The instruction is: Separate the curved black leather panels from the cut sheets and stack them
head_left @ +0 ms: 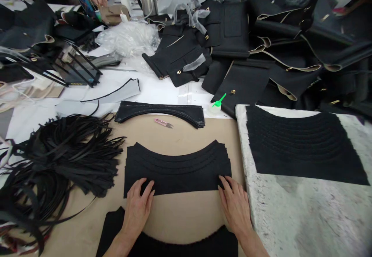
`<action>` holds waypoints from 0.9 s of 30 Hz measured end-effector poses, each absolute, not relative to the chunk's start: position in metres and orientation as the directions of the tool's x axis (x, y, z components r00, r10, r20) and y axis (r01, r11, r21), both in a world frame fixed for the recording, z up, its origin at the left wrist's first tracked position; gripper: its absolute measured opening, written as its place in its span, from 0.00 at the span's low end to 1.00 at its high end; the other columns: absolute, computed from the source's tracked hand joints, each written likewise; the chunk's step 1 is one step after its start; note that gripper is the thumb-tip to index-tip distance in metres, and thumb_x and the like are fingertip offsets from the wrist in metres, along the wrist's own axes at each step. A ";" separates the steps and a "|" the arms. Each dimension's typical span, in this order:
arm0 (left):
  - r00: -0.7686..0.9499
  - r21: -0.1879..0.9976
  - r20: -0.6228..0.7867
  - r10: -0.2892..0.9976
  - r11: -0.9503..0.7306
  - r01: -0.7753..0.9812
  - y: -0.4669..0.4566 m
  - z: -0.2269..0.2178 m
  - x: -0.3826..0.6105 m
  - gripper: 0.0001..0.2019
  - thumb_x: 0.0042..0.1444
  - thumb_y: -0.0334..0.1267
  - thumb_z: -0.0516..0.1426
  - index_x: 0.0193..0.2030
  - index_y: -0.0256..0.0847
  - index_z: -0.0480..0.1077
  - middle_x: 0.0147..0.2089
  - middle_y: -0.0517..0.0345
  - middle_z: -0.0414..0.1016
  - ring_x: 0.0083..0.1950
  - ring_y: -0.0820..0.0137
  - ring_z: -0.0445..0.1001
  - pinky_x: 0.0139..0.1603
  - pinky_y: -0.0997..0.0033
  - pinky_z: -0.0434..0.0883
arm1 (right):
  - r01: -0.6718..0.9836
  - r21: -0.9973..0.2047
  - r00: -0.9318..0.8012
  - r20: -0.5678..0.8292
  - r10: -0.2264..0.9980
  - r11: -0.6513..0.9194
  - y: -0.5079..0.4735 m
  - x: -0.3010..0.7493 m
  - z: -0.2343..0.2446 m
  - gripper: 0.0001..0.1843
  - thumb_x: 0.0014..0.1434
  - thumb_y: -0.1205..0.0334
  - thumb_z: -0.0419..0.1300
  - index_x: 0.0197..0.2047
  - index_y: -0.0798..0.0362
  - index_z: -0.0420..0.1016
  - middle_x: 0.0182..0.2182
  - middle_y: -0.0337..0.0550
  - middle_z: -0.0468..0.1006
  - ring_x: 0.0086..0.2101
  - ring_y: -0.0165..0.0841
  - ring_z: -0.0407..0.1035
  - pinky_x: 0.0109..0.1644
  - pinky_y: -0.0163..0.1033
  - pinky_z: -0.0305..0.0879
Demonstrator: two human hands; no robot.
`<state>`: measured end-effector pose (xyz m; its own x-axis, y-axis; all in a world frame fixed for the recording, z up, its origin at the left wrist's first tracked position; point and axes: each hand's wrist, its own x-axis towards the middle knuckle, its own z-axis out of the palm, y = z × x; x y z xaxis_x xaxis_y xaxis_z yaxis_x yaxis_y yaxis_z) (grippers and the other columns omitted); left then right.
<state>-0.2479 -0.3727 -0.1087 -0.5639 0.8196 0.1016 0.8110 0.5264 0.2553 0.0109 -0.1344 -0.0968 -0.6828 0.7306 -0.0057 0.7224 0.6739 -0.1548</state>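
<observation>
I lay both bare hands on a stack of black curved pieces (178,173) directly in front of me. My left hand (137,204) reaches over the near left part of the stack, fingertips resting on its upper face; a gap shows between two of its fingers, black cloth visible through it. My right hand (235,203) covers the near right corner, its fingers side by side and slightly bent, the thumb just beside them. Both hands are loosely unfolded, palms down; how hard they press, I cannot tell.

Most of the stack lies between and beyond my fingers, flat on a tan board (190,212). Its straight edge is towards me; its far edge dips in a scoop, where several layers show as staggered curved steps.

Nearer to me, partly under my left forearm, is another black scooped piece (186,246). Beyond the stack lie pink thread snips (163,123) and, behind them, a narrow arched black bundle (159,112). To the left spreads a tangle of black strips (84,156). To the right, on a pale, stained slab (308,218), lies a second fan of black layers (305,148).
</observation>
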 end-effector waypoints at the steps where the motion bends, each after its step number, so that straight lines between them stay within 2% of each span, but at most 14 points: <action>1: -0.569 0.258 0.103 0.816 0.530 0.808 -0.374 -0.107 -0.248 0.15 0.62 0.37 0.54 0.56 0.44 0.69 0.56 0.46 0.66 0.57 0.55 0.67 0.54 0.50 0.71 | 0.717 -0.157 -0.687 0.002 0.726 0.679 -0.135 0.012 -0.096 0.21 0.69 0.55 0.43 0.59 0.50 0.65 0.52 0.50 0.71 0.49 0.43 0.65 0.48 0.49 0.61; 5: -0.597 0.272 0.096 0.797 0.556 0.786 -0.375 -0.099 -0.248 0.16 0.62 0.35 0.53 0.56 0.45 0.69 0.56 0.47 0.66 0.58 0.58 0.66 0.56 0.51 0.71 | 0.702 -0.161 -0.698 0.036 0.715 0.694 -0.133 0.014 -0.096 0.23 0.69 0.53 0.41 0.59 0.52 0.65 0.51 0.51 0.71 0.48 0.44 0.66 0.48 0.49 0.61; 9: -0.618 0.262 0.074 0.783 0.583 0.769 -0.377 -0.099 -0.251 0.16 0.62 0.33 0.52 0.56 0.45 0.69 0.56 0.48 0.66 0.58 0.58 0.66 0.57 0.53 0.71 | 0.686 -0.119 -0.718 0.047 0.694 0.718 -0.128 0.015 -0.108 0.24 0.68 0.52 0.40 0.59 0.52 0.65 0.50 0.51 0.72 0.42 0.46 0.67 0.42 0.48 0.61; 13: -0.623 0.259 0.056 0.780 0.592 0.763 -0.379 -0.100 -0.252 0.16 0.62 0.33 0.52 0.56 0.43 0.68 0.56 0.46 0.66 0.59 0.57 0.65 0.57 0.52 0.71 | 0.671 -0.098 -0.731 0.080 0.677 0.735 -0.129 0.018 -0.110 0.25 0.67 0.51 0.41 0.57 0.54 0.67 0.48 0.52 0.72 0.39 0.45 0.67 0.41 0.48 0.61; 23: -0.629 0.281 0.078 0.774 0.588 0.759 -0.383 -0.103 -0.254 0.16 0.62 0.32 0.52 0.55 0.44 0.69 0.56 0.47 0.67 0.59 0.57 0.66 0.58 0.51 0.70 | 0.634 -0.098 -0.754 0.142 0.642 0.767 -0.130 0.027 -0.115 0.22 0.67 0.54 0.43 0.55 0.57 0.68 0.45 0.53 0.73 0.38 0.45 0.66 0.44 0.49 0.63; 27: -0.626 0.303 0.075 0.776 0.580 0.756 -0.381 -0.098 -0.255 0.15 0.61 0.32 0.52 0.55 0.43 0.69 0.55 0.47 0.67 0.59 0.56 0.66 0.58 0.50 0.70 | 0.629 -0.085 -0.763 0.118 0.635 0.772 -0.135 0.033 -0.109 0.21 0.67 0.56 0.45 0.55 0.59 0.68 0.45 0.53 0.73 0.40 0.46 0.66 0.47 0.50 0.64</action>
<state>-0.2551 -0.3807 -0.0976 -0.6257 0.7765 0.0746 0.7560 0.5801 0.3033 0.0334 -0.1346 -0.1089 -0.7634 0.6350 0.1180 0.6294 0.7725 -0.0847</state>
